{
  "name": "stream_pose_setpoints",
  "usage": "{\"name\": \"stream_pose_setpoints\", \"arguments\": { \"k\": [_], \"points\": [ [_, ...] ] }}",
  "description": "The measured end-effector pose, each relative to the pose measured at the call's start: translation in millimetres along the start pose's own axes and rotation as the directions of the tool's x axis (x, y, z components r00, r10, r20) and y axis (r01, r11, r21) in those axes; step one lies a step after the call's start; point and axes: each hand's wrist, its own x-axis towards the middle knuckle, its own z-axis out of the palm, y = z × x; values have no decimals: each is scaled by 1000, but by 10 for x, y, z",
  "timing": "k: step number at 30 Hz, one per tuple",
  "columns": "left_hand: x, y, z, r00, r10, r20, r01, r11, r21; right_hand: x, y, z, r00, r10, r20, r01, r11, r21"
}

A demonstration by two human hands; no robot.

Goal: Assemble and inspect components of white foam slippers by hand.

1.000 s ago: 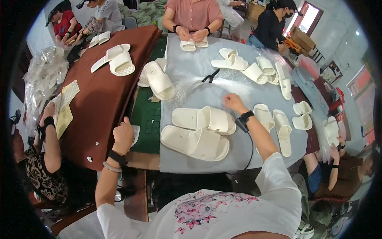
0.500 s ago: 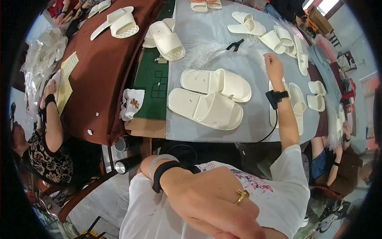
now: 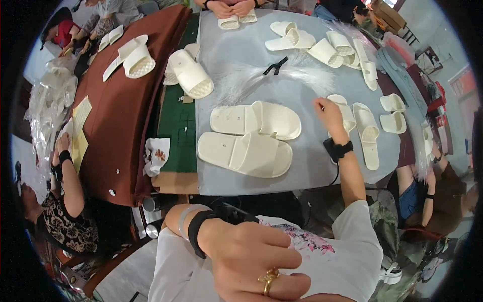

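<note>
My left hand (image 3: 256, 264), with a gold ring and a black wrist strap, is raised close in front of my chest. Its fingers are curled and the tips are turned out of sight, so what they hold is hidden. My right hand (image 3: 329, 118) is closed above the table, between the right end of a bundle of thin clear strands (image 3: 241, 80) and a white slipper (image 3: 348, 118); anything in its fingers is too fine to make out. A black clip (image 3: 275, 66) grips the bundle's middle. Nearer me lie two large white slippers (image 3: 259, 157), side by side.
Several more white slippers (image 3: 289, 38) lie around the grey tabletop (image 3: 307, 171). On the left stands a brown-covered table (image 3: 115, 136), with a green board (image 3: 178, 126) and a crumpled tissue (image 3: 157, 155) between. Other people sit nearby; a co-worker's hands (image 3: 231, 7) hold slippers at the far edge.
My right hand has drawn back toward me from the strands' right end. My left hand has turned, its fingers now pointing more to the right. The whole view has shifted, showing a co-worker's hands at the far edge.
</note>
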Motion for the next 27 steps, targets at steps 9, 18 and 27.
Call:
{"name": "stream_pose_setpoints", "arguments": {
  "k": [9,18,27],
  "points": [
    [-472,-2300,-21,576,-708,408,255,630,733,-114,46,105,995,7,-99,8,988,156],
    [-1828,-3591,-462,134,-954,269,-53,264,963,-299,75,-262,935,58,-349,-10,990,140],
    [-2074,-3727,-979,136,-990,38,52,46,998,-1009,626,-1157,509,646,-570,-44,680,732]
  ]
}}
